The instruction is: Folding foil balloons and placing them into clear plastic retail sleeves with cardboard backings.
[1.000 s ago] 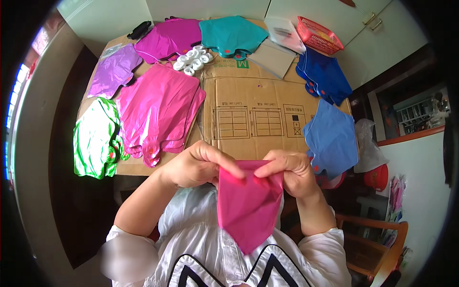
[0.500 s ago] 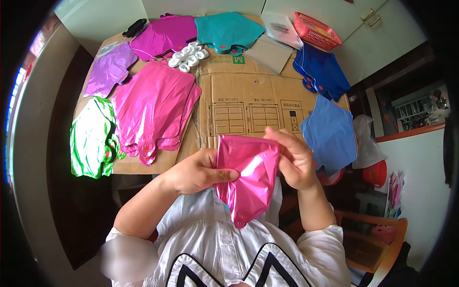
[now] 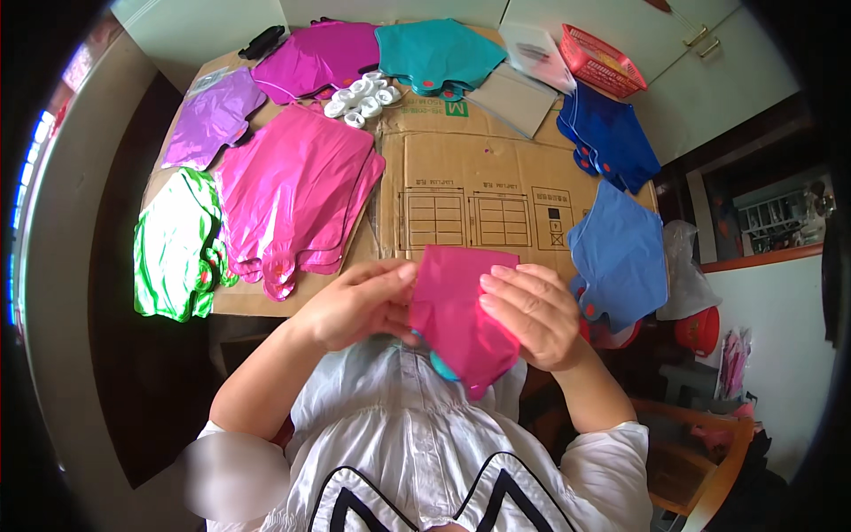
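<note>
A folded pink foil balloon (image 3: 461,306), flat and shiny, is held in front of my chest. A strip of teal foil (image 3: 443,366) peeks out at its lower left edge. My right hand (image 3: 536,315) grips the balloon's right side, fingers lying over its front. At the left edge is my left hand (image 3: 368,301), its thumb and fingers apart and the fingertips close to the foil; whether they touch it is hard to tell. A large pile of flat pink foil balloons (image 3: 297,195) lies beyond on the left of the table.
Cardboard (image 3: 479,164) covers the table. Around its rim lie foil piles: green (image 3: 173,248), lilac (image 3: 208,115), magenta (image 3: 319,58), teal (image 3: 439,53), dark blue (image 3: 612,133) and light blue (image 3: 620,253). White ribbon rolls (image 3: 362,97) and a red basket (image 3: 603,62) stand farther back.
My left thumb has come off the front of the pink foil and that hand has loosened. My right fingers have moved onto its front. The balloon has turned slightly, showing teal foil beneath.
</note>
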`<act>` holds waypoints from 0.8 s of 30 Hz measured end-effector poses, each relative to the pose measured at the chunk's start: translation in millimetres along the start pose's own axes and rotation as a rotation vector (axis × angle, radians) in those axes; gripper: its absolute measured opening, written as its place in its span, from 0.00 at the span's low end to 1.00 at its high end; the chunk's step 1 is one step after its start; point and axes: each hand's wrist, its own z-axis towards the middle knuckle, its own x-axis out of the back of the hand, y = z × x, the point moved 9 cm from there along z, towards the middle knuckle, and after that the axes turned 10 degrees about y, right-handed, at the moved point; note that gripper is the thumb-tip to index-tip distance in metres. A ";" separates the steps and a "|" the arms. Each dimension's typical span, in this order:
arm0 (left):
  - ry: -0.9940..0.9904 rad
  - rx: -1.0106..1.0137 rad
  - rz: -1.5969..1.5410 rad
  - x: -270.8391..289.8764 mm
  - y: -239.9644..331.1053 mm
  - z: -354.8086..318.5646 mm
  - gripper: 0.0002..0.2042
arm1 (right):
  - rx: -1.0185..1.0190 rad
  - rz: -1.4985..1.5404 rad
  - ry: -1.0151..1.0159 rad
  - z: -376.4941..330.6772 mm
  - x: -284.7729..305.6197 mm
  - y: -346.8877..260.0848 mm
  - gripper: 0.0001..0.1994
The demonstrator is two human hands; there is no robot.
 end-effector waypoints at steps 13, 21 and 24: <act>0.163 -0.419 0.493 -10.3 19.3 -8.1 0.12 | -1.141 1.067 -0.215 -59.8 -55.2 41.1 0.11; 0.080 -0.335 0.476 -15.1 18.9 -13.1 0.09 | -1.066 1.119 -0.154 -48.7 -46.5 34.3 0.09; 0.017 -0.242 0.342 -18.2 20.7 -15.3 0.08 | -1.017 1.104 -0.068 -39.6 -40.4 30.6 0.10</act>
